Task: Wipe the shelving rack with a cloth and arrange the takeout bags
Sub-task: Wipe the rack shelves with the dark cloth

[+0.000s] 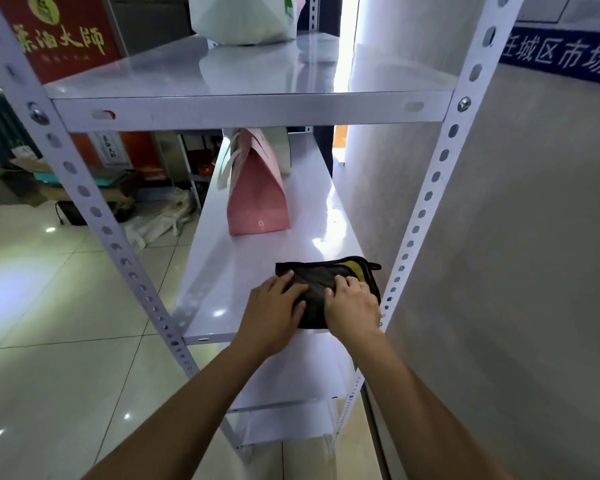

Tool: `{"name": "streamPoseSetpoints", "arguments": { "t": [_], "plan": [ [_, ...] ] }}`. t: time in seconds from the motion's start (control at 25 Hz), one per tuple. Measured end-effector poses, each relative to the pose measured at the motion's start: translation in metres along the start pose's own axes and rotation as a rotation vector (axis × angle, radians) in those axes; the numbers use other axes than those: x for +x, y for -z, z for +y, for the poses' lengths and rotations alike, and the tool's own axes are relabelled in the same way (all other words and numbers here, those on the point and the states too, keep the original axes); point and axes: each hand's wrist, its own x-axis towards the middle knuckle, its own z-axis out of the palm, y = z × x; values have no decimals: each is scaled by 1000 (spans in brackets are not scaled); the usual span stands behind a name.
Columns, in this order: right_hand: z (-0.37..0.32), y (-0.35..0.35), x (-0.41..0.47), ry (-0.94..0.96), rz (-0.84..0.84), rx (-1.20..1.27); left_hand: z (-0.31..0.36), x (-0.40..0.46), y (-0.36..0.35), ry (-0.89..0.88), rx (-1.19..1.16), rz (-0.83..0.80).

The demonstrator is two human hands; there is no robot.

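Observation:
A white metal shelving rack (pixel 250 112) with perforated posts stands before me. On its middle shelf (pixel 222 292) lies a folded dark cloth (pixel 321 275) with a yellow patch, near the front right corner. My left hand (pixel 274 311) and my right hand (pixel 352 306) both press flat on the cloth, fingers spread over it. A pink takeout bag (pixel 257 199) stands upright further back on the same shelf. A white bag (pixel 243 19) with green print sits at the back of the upper shelf.
A grey wall (pixel 499 237) runs close along the rack's right side. Glossy tiled floor (pixel 49 323) lies to the left. Cardboard boxes (pixel 94 188), white bags on the floor and a red sign (pixel 59 36) stand behind the rack. A lower shelf (pixel 291 386) shows under my arms.

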Motion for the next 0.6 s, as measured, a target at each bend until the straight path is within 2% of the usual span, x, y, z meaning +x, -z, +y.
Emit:
{"name": "streamPoseSetpoints", "arguments": {
  "t": [0.12,0.36,0.6],
  "plan": [
    [7,-12,4,2,-98,-39,4,4,-22,-1,81,-71],
    [5,-18,23,2,-103,-75,5,13,-35,17,129,-91],
    [11,-25,4,101,111,-48,11,4,-31,65,97,-73]
  ]
}}
